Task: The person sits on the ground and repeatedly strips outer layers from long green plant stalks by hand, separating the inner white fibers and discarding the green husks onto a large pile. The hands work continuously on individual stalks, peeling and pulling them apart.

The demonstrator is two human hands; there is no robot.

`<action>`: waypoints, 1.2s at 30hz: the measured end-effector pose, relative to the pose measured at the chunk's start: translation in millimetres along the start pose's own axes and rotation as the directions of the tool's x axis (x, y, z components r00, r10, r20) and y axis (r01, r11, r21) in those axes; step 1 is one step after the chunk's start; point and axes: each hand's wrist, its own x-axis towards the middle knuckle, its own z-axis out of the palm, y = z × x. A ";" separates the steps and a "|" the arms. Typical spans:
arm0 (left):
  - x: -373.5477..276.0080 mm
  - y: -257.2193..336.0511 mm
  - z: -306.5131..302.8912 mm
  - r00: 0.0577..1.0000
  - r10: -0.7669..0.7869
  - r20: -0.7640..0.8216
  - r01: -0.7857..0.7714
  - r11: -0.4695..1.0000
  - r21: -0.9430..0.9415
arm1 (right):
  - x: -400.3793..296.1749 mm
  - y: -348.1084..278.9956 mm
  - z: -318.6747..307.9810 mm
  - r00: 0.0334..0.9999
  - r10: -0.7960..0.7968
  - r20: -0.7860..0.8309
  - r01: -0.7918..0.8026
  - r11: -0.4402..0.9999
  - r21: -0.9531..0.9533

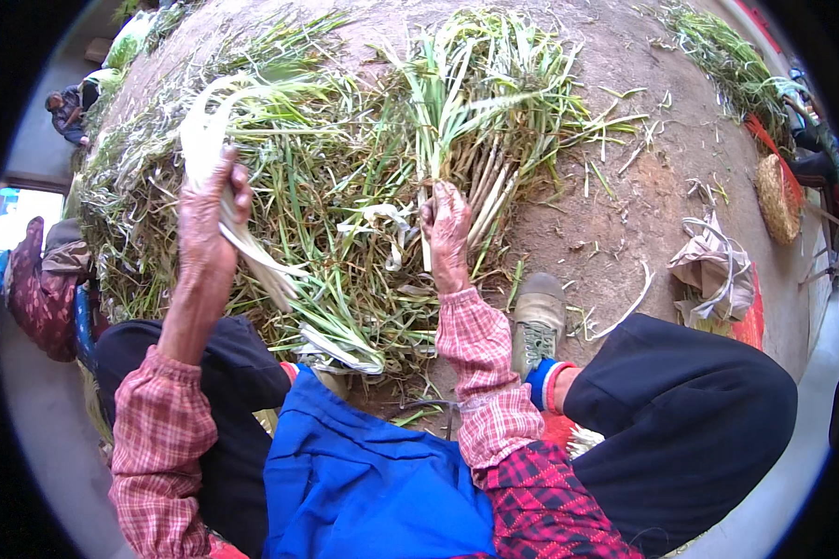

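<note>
My left hand (210, 223) is raised at the left, its fingers closed around a bundle of pale leek-like stalks (206, 133). The bundle's green leaves bend over to the right, and its white ends stick out below the palm. Near the middle, my right hand (449, 230) grips a leafy green stalk (433, 133) whose white lower end shows beside the wrist. Just beyond that hand lies a bunch of untrimmed stalks (488, 182) with brownish outer skins. A few trimmed white-ended stalks (346, 353) rest near my left foot.
A wide heap of leaves and peelings (300, 189) covers the ground before me. My shoe (538, 314) stands at its right edge. Farther right are a cloth bag (716, 272) and a woven basket (776, 199). Another person (66, 115) sits at far left; more greens (720, 56) lie at upper right.
</note>
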 end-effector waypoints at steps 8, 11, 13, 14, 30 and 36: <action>-3.5 -26.2 8.7 0.995 -0.103 -0.010 0.102 0.970 0.221 | -55.7 -9.3 64.4 0.923 0.030 0.384 -0.040 0.999 0.017; -8.0 -27.7 8.7 0.980 -0.156 0.124 0.111 0.944 0.311 | -71.1 -15.3 76.2 0.875 0.050 0.482 -0.066 0.998 0.017; -10.3 -30.0 10.0 0.973 -0.183 0.139 0.132 0.940 0.314 | -76.0 -16.0 81.5 0.835 0.042 0.549 -0.033 0.999 -0.025; -11.5 -30.1 9.3 0.973 -0.195 0.122 0.143 0.927 0.346 | -78.4 -15.4 82.5 0.815 0.037 0.578 -0.028 0.999 -0.024; -25.2 -35.8 13.9 0.963 -0.145 0.229 0.036 0.905 0.424 | -53.3 -22.3 79.8 0.928 0.122 0.351 -0.142 0.989 0.031; -20.0 -36.2 10.6 0.969 -0.206 0.135 0.136 0.904 0.405 | -59.3 -13.0 81.4 0.931 0.137 0.339 -0.229 0.941 0.248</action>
